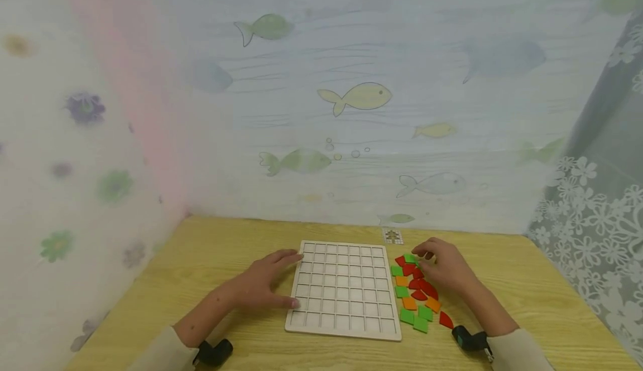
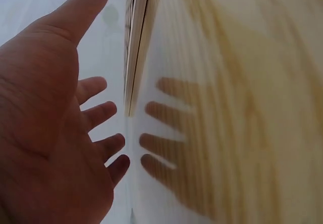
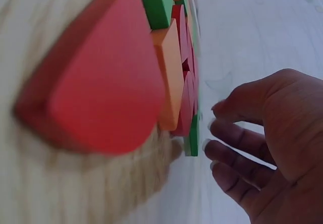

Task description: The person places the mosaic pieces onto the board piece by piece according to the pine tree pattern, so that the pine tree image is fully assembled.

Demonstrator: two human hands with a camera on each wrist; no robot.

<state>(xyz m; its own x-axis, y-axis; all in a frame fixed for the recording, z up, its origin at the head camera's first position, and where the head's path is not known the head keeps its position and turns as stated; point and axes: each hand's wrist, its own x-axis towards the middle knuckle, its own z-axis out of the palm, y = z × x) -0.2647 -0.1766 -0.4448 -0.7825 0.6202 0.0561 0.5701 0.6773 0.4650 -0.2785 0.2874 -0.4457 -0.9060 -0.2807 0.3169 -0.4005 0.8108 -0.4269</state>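
A pale wooden board (image 1: 345,290) with a grid of square recesses lies on the table. My left hand (image 1: 258,285) is at its left side, thumb and fingers spread, fingertips at the frame's edge; in the left wrist view the fingers hold nothing. To the board's right lies a loose cluster of flat pieces: green squares (image 1: 421,324), orange squares (image 1: 409,303) and red rounded wedges (image 1: 445,320). Over the cluster's far end is my right hand (image 1: 444,265), fingers loosely bent close to a green piece (image 3: 192,138). Nothing shows between those fingers in the right wrist view.
A small printed card (image 1: 393,236) with a gridded picture lies behind the board's far right corner. The wooden table (image 1: 221,242) meets a fish-patterned curtain (image 1: 351,136) at the back. Lacy white fabric (image 1: 593,209) hangs at the right.
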